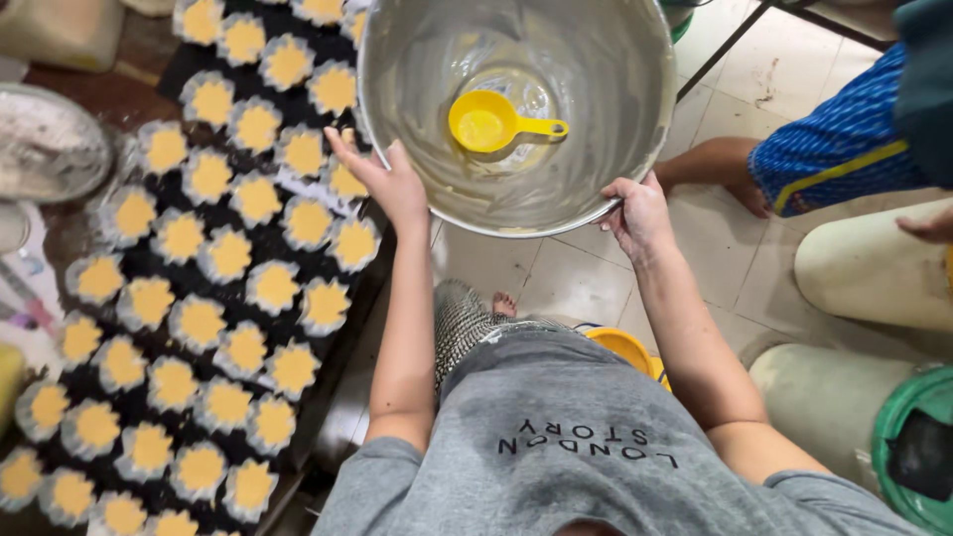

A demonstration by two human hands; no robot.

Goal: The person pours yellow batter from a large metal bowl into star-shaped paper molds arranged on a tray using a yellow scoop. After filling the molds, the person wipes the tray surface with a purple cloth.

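Note:
I hold a large steel mixing bowl (596,60) by its rim with both hands. My left hand (389,181) grips the rim's left side; my right hand (637,212) grips the near right edge. Inside the bowl lies a yellow plastic scoop (488,123) with pale batter smeared on the walls. To the left, a dark tray (189,60) carries several white paper cups filled with yellow batter (230,254).
Another person's foot (717,167) and blue patterned clothing (844,149) are at the right on the tiled floor. A green bucket (918,447) stands at lower right, a yellow container (625,347) below the bowl, a floury pan (45,144) at far left.

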